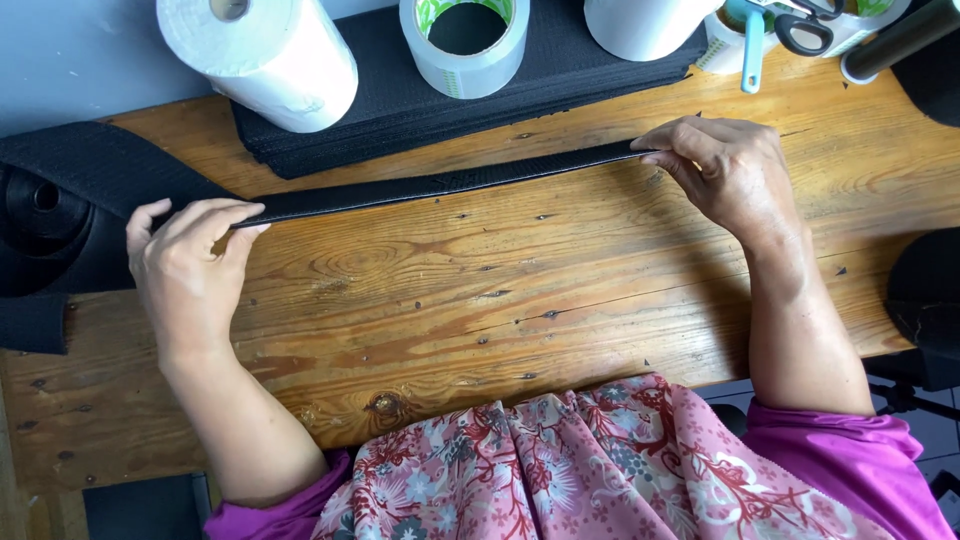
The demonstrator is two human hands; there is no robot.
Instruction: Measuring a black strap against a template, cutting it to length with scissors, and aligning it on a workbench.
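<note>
Both grips pinch the black strip (440,183), left hand (185,275) and right hand (730,175) at its ends, stretched flat between them, folded lengthwise, nothing fastened yet.

Left hand (185,265) and right hand (725,170) pinch ends of black strap (440,185), stretched flat across wooden bench (520,290); black fabric stack (420,110) at far edge.

Open wood on table (480,300) front & centre, betw. strap (440,185) & near edge: room for hands. Back edge blocked: black stack (400,110), paper roll (265,50), tape (465,45), scissors (795,25). Black roll (45,215) crowds far left; dark object (925,290) at right edge.
</note>
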